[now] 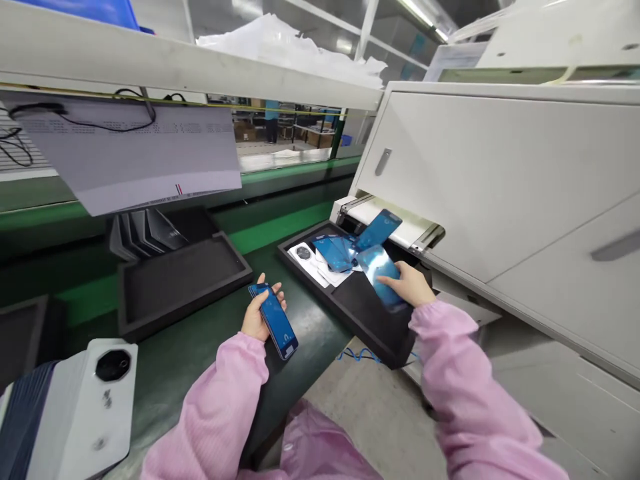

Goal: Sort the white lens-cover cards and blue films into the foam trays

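Note:
My left hand (256, 317) is wrapped round a blue, glossy phone-shaped panel (278, 323) with a dark border; it may be more than one in a stack. Over the black tray at the right, my right hand (413, 285) grips another blue phone-shaped panel (376, 265), slightly blurred. Inside that tray (373, 337) lie several more blue panels (334, 253), overlapping, and white phone back covers (306, 261), one showing a round dark camera ring. One blue panel (381, 228) leans at the tray's far side, by the conveyor belt.
A large white machine (500, 180) with a belt outlet (385, 217) stands at the right. Left of me are a second black tray (180, 283), dark folded pieces (145, 233) and a row of white phone back covers (100, 407). A paper sheet (145, 160) hangs above.

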Motion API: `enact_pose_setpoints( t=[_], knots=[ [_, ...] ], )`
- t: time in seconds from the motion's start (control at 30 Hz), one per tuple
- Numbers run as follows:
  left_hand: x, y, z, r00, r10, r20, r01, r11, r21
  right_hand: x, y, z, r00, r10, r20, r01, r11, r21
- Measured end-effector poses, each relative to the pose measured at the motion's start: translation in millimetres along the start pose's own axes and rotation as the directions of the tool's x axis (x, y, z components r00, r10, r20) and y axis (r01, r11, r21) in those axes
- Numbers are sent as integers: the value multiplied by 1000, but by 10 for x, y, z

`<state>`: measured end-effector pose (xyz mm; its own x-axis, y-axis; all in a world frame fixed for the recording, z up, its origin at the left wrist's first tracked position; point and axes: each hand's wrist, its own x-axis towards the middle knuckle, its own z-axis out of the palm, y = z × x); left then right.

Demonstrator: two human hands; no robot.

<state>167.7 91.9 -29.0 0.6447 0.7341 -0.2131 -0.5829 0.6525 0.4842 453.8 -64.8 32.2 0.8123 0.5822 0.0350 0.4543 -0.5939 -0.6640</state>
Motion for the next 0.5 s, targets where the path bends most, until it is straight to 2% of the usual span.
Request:
enact_pose_setpoints(
  t=[0.03,0.07,0.1,0.13,0.17,0.23,0.27,0.3,0.37,0.43,0.5],
  knots=[
    [2,1,-7,1000,7,9,-7,1000,-2,-146,-127,102,999,-41,-4,42,998,41],
    [2,0,-9,1000,12,21,-11,1000,-5,-318,-270,253,993,-118,23,110,969,219],
    [0,-3,-7,999,18,33,-17,1000,-9,-504,-424,447,973,-199,118,144,918,369],
    [-3,-4,-4,999,24,48,-23,1000,-14,-686,-582,668,934,-281,219,159,879,449],
    [-6,-2,-2,998,29,64,-28,999,-21,-845,-736,896,882,-359,306,188,862,471],
    [-7,20,-8,996,32,80,-29,999,-40,-1035,-995,1277,824,-478,305,335,845,417],
    [-4,38,-16,997,29,73,-25,998,-52,-1050,-1081,1386,814,-494,305,354,839,414],
    [3,60,-27,998,24,56,-20,997,-68,-1010,-1129,1423,823,-494,281,368,839,400],
    [22,100,-54,1000,13,10,-12,993,-116,-783,-1095,1283,892,-417,174,332,867,373],
    [45,124,-75,1000,-3,-13,1,984,-176,-424,-910,951,965,-262,-1,248,910,331],
    [69,129,-84,1000,-17,-11,14,976,-219,-38,-650,604,983,-82,-162,128,946,297]
  ],
)
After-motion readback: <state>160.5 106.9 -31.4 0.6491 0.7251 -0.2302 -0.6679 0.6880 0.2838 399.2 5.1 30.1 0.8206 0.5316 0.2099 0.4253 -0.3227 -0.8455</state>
